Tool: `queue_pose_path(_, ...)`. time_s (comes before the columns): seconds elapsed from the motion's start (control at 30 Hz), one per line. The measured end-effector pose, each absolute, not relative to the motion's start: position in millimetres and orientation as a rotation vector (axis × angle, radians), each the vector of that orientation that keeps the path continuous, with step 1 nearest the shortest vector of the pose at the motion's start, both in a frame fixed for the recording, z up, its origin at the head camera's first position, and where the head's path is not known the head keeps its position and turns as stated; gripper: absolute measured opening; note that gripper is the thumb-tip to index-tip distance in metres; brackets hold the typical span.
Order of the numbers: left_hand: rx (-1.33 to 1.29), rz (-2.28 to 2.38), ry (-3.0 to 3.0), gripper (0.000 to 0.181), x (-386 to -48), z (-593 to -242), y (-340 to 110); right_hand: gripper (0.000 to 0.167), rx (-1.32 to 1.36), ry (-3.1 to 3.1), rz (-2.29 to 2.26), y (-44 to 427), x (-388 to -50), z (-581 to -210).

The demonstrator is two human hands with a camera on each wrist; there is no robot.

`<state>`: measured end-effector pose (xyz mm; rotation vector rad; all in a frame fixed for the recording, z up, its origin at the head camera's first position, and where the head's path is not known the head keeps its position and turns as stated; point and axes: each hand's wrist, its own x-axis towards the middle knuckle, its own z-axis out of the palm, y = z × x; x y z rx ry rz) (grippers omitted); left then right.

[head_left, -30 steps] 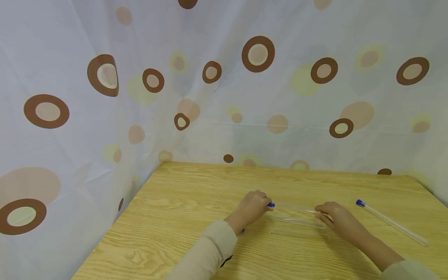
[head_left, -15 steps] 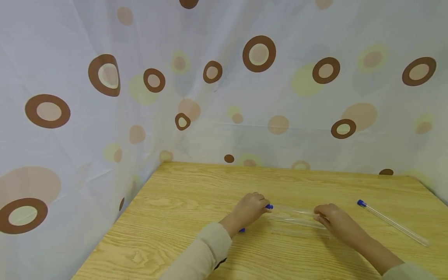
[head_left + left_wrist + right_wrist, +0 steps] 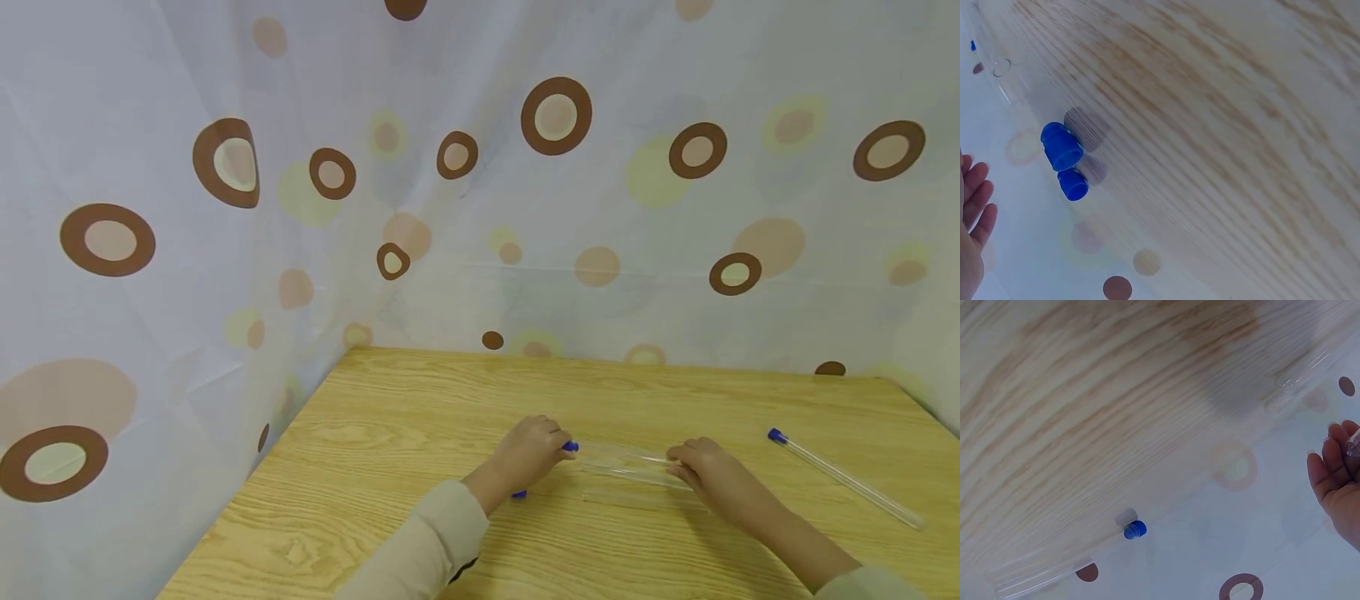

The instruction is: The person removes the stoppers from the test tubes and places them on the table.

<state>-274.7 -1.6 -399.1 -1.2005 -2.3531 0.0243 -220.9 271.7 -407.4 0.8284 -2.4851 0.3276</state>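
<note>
In the head view my left hand (image 3: 522,457) pinches a blue cap (image 3: 571,447) at its fingertips. My right hand (image 3: 712,477) holds the far end of a clear tube (image 3: 633,453) that stretches across toward that cap. Whether cap and tube touch cannot be made out. Two more clear tubes lie just in front, one tube (image 3: 626,473) partly under the right fingers and a fainter tube (image 3: 637,500) nearer. The left wrist view has two loose blue caps on the table, a larger-looking cap (image 3: 1062,148) and another cap (image 3: 1073,185) beside it. A clear tube end (image 3: 1354,445) shows in the right palm.
A clear tube with a blue cap (image 3: 776,435) on it lies slantwise on the right of the wooden table (image 3: 360,467). A curtain (image 3: 465,208) with round spots hangs behind and along the left side.
My left hand has drifted slightly left and nearer with its blue cap. The right hand has shifted a little left with the tube. The tubes on the table stay put.
</note>
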Motion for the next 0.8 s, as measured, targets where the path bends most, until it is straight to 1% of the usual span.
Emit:
queue_pose_path(0.13,-1.180,0.051,-2.361,0.025,-273.6,-399.3,-3.5,0.012,0.818,-2.508,0.346,268.9,-220.0,-405.8)
queue_pose_path(0.33,-1.156,0.096,-2.362,0.024,-270.5,-397.0,-5.7,0.013,0.788,-2.577,0.380,266.8,-219.6,-404.2)
queue_pose_path(0.63,-1.129,0.186,-2.375,0.024,-268.0,-394.1,-5.3,0.013,0.853,-2.447,0.364,266.9,-224.7,-406.1)
queue_pose_path(0.8,-1.118,0.130,-2.410,0.024,-267.7,-392.5,-5.3,0.008,0.848,-2.427,0.362,265.1,-225.1,-403.9)
